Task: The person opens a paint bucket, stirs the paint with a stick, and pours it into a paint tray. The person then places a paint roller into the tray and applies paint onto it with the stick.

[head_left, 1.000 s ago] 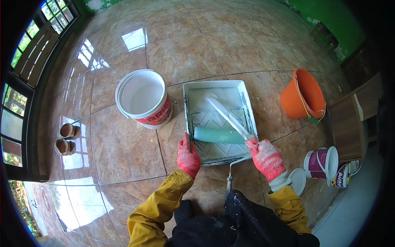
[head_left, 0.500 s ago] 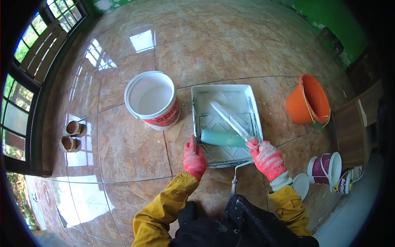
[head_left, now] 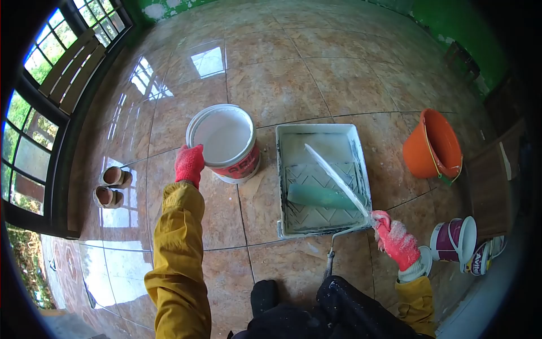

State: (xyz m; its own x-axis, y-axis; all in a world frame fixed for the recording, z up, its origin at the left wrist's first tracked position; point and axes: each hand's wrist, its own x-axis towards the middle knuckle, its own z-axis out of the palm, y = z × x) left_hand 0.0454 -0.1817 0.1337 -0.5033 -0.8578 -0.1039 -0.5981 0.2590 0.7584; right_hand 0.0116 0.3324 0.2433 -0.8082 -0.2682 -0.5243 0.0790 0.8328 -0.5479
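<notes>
My left hand (head_left: 189, 165), in a red glove, grips the near left rim of a white paint bucket (head_left: 244, 165) with a red label; white paint shows inside. My right hand (head_left: 397, 239), also gloved in red, is closed around the lower end of a long, paint-coated stirring stick (head_left: 340, 182). The stick slants over a white paint tray (head_left: 364, 164). A green paint roller (head_left: 316, 196) lies across the tray's ribbed slope, partly behind the stick. Its wire frame runs over the front rim to a handle (head_left: 329, 261) near my knees. White paint pools at the tray's far end.
An orange bucket (head_left: 420, 150) tilts on the tiled floor at right. A purple-labelled tub (head_left: 449, 240) and another container (head_left: 480, 260) lie beyond my right hand, with a round white lid (head_left: 426, 261). Two small cups (head_left: 105, 196) stand at left near the window.
My left hand has left the tray's near left corner and moved left onto the bucket's rim. My right hand has shifted slightly toward me and right with the stick. The view has shifted a little.
</notes>
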